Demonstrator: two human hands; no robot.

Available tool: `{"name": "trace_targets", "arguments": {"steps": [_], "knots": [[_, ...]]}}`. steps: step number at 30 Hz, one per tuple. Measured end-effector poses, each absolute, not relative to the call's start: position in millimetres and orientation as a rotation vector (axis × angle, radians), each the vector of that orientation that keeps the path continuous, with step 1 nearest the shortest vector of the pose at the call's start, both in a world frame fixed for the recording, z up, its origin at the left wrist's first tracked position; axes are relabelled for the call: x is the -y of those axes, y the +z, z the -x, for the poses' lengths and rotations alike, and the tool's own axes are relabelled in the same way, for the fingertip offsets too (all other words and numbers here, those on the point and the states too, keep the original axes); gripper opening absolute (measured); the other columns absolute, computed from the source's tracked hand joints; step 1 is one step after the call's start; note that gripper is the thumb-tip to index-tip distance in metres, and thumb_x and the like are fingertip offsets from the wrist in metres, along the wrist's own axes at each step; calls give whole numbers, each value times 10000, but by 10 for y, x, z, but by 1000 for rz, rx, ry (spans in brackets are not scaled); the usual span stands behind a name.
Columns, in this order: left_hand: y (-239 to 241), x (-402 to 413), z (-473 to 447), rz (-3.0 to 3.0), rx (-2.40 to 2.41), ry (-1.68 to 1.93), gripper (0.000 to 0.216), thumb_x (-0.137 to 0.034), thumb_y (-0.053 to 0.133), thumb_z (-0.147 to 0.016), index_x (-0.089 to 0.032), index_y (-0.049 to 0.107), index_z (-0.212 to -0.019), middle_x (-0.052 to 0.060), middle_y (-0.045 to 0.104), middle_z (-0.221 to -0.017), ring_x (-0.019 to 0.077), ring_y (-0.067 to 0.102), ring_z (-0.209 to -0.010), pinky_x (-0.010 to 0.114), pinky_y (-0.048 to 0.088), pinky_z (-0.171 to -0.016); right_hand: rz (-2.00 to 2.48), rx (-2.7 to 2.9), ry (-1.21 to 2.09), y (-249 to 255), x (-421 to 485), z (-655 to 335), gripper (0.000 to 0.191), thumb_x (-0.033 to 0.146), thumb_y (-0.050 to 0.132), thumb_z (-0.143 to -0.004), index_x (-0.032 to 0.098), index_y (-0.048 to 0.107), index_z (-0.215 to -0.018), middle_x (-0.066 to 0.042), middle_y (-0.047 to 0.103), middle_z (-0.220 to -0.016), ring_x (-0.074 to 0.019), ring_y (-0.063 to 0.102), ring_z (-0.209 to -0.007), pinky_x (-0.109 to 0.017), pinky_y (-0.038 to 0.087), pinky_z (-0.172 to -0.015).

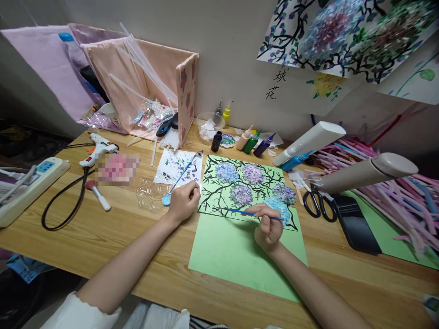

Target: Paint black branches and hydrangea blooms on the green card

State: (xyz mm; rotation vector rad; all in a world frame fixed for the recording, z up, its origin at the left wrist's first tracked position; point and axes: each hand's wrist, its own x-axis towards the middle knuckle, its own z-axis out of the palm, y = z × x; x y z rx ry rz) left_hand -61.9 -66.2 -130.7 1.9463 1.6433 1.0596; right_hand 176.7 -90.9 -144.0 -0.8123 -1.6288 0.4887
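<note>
My right hand (269,227) is closed round a thin blue paintbrush (242,212), its tip pointing left over the lower edge of a painting (219,194). That painting shows black branches and blue, pink and purple flower clusters on light green paper. A larger green sheet (219,251) lies beneath it. Curled into a fist, my left hand (185,201) rests at the painting's left edge, with nothing visible in it. Beside it are a clear plastic palette (150,194) with light blue paint and a paint-spotted white paper (169,165). A second blue-handled brush (182,175) lies across these.
Paint bottles (252,141) and a plastic bowl (210,128) stand behind the painting. Scissors (318,203), a black object (358,226) and pink strips (391,196) lie right. Left are a glue gun (98,148), a power strip (37,187) and a pink fabric-covered box (144,59).
</note>
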Motion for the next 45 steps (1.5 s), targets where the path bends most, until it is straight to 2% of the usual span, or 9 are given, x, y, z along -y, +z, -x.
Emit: {"name": "trace_targets", "arguments": {"steps": [11,24,28,32,37,40,45], "knots": [[-1320,662,623,-1955,-1637,1073,186,-190,387,-815,-190,471,-650,-44,432,-525,107,417,-493,230,300,-532,783,1755,512,-1470,905,-1741,166,148,344,-904,208,495,-937,-55,627,-797,-197,611,-753,-373,483,-629],[-1326,668,621,-1939,-1640,1071,187,-186,386,-819,-185,464,-649,-48,417,-523,100,400,-491,223,290,-532,755,1730,522,-1449,931,-1758,157,166,342,-904,207,492,-887,-38,631,-744,-174,601,-653,-339,474,-562],[-1328,667,630,-1965,-1627,1088,195,-181,379,-830,-184,453,-649,-48,412,-529,99,408,-494,222,289,-533,729,1635,441,-1270,889,-1771,158,182,338,-910,215,492,-892,-28,645,-738,-180,607,-653,-354,472,-588],[-1335,672,645,-1986,-1629,1060,209,-190,369,-850,-185,432,-651,-43,415,-540,101,429,-508,226,284,-535,702,1646,251,-786,515,-1730,184,215,362,-915,219,546,-908,-35,634,-751,-194,616,-710,-345,473,-604],[-1358,677,658,-1970,-1636,1016,223,-202,342,-861,-188,399,-647,-40,404,-544,108,424,-515,234,280,-544,850,1697,89,-234,-261,-1530,167,199,395,-919,214,560,-932,-37,615,-846,-161,610,-740,-303,475,-675],[-1363,677,663,-1949,-1647,1012,222,-207,335,-861,-190,389,-646,-39,395,-543,111,421,-518,236,276,-546,865,1850,-17,-211,-634,-1394,151,217,398,-921,204,545,-889,-41,603,-801,-169,586,-746,-300,454,-702],[-1375,673,664,-1941,-1644,1005,231,-213,334,-870,-189,389,-647,-37,420,-552,111,426,-526,238,271,-551,885,1924,-10,-400,-900,-1276,177,238,349,-940,201,509,-876,-46,582,-770,-177,565,-727,-302,437,-688]]}}
